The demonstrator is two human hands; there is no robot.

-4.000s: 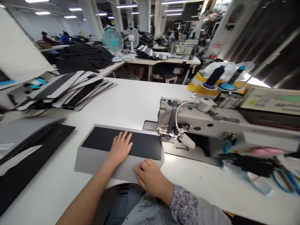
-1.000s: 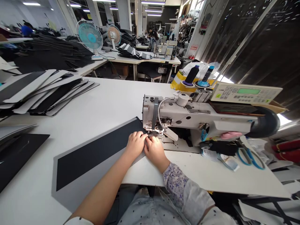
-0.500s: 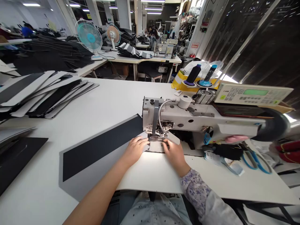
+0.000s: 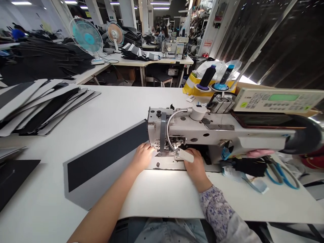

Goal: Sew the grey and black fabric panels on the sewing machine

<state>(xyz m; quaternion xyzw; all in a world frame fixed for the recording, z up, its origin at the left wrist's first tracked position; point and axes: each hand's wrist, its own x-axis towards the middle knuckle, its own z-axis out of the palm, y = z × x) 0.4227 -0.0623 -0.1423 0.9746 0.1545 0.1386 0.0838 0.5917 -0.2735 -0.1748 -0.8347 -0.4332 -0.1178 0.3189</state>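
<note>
A long grey panel with a dark strip along it lies slantwise on the table, its far end against the sewing machine. My left hand is closed on the panel's end, with its fingers bent beside the needle area. My right hand is on the machine bed right of the needle, behind a small white lamp head. Its thumb is apart from the fingers, which reach under the machine arm, and I see nothing held there. The lamp and the arm partly hide the fingertips.
Stacked grey and black panels lie at the left, with a black piece nearer. Two thread cones stand behind the machine beside a control panel. Blue-handled scissors and black cloth lie at right. Fans stand farther back.
My right hand has moved slightly right and farther under the machine arm. My left hand's fingers are more bent and nearer the machine head. The whole view has shifted a little.
</note>
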